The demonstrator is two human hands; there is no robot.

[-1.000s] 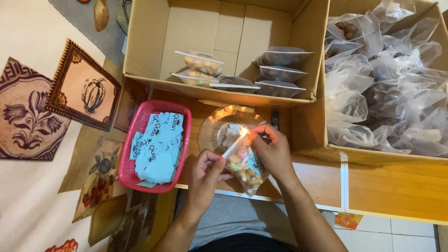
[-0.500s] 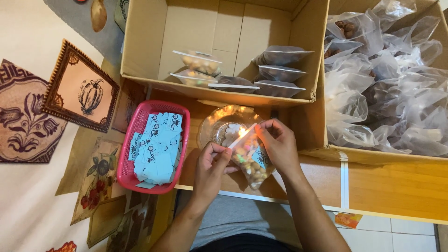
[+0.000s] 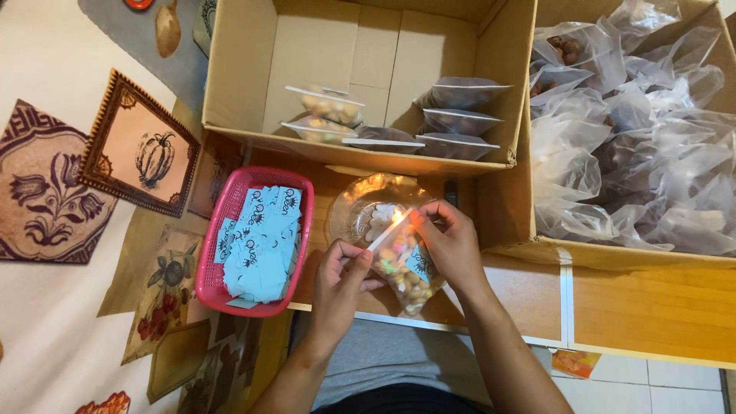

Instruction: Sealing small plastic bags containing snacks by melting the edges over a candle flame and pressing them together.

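Nearest me, left hand (image 3: 341, 276) pinches the near-left end of the top edge of a small clear snack bag (image 3: 402, 264); the grip is closed, thumb and fingers pressed on the plastic. Right hand (image 3: 452, 245) has the far-right end of that same edge, fingers curled shut on it. The bag hangs between my hands just above the counter (image 3: 652, 307), over the near rim of a clear glass dish (image 3: 360, 211). Inside I see mixed nuts and coloured bits, plus a light blue label.

A small flame glows right at the bag's top edge, between my two grips. I can't tell what carries it.

To do this well, I judge the edge should stay taut and flat, both pinches level, fingertips kept back from the flame, and the pass slow and even so the plastic fuses without burning through.

Left of the hands, a pink basket (image 3: 222, 253) holds a heap of blue labels (image 3: 261, 241). Farther off, an open cardboard box (image 3: 238, 69) holds several sealed bags (image 3: 460, 96). Far right, another box (image 3: 506, 176) is piled with unsealed clear bags (image 3: 636, 161).
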